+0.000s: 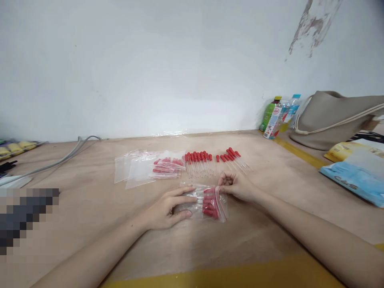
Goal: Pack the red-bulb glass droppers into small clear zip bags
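A clear zip bag (196, 208) lies flat in front of me with several red-bulbed droppers (210, 204) inside, their bulbs toward the zip end on the right. My left hand (171, 206) rests on the bag's left part, fingers stretched out over it. At the bag's upper right corner, my right hand (232, 186) pinches the zip edge between thumb and finger. Just beyond, loose red-bulbed droppers (198, 158) lie in a row, and a smaller group of droppers (229, 156) lies to their right. Filled bags (165, 168) sit left of them.
Flat clear bags (135, 172) overlap at the left. A grey cable (66, 154) runs along the left side. Drink bottles (274, 118), a grey bag (327, 116) and a blue tissue pack (354, 180) stand or lie at the right. A wall (180, 80) closes off the back.
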Demonstrator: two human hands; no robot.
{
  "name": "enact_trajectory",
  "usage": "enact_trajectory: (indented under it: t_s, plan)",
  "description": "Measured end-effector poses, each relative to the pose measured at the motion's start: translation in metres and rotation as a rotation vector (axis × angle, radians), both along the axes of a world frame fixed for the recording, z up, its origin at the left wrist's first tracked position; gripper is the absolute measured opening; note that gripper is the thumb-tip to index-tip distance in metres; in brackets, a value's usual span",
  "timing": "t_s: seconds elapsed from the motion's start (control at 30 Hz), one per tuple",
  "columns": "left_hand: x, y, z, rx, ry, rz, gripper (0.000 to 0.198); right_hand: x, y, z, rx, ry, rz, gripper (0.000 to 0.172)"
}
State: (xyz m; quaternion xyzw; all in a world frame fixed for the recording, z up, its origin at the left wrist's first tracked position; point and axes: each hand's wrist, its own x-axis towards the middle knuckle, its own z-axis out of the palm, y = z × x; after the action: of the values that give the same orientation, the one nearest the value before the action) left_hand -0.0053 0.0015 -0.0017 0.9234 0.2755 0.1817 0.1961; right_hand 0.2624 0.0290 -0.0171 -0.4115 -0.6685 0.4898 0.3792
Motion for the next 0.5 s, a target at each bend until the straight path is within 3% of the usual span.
enact_trajectory:
  t_s: [0.07, 0.17, 0.23, 0.37, 0.43, 0.5]
  plan:
    - [-0.0003, -0.0003, 0.0001, 0.01, 0.003, 0.004, 0.038, -0.0014, -0.0013, -0.0017, 0.161, -0.094, -0.081, 0.026]
    - [-0.0005, -0.0013, 0.0015, 0.003, 0.015, -0.008, 0.047, -0.0014, -0.0045, -0.0027, 0.349, -0.282, -0.028, 0.021]
    - [-0.0005, -0.0015, 0.0024, 0.001, 0.026, -0.028, 0.05, 0.0001, -0.0056, -0.0029, 0.397, -0.353, -0.001, 0.021]
    - [-0.0013, -0.0001, 0.0023, 0.026, 0.059, -0.059, 0.048, 0.003, -0.0049, -0.002, 0.472, -0.425, -0.075, 0.019]
    - [-0.0019, 0.0007, 0.0016, 0.025, 0.074, -0.05, 0.048, 0.0032, -0.0049, -0.0008, 0.484, -0.42, -0.033, 0.006]
    - [-0.0025, 0.0011, 0.0016, 0.019, 0.078, -0.045, 0.048, 0.0027, -0.0053, 0.0005, 0.486, -0.407, 0.032, 0.007]
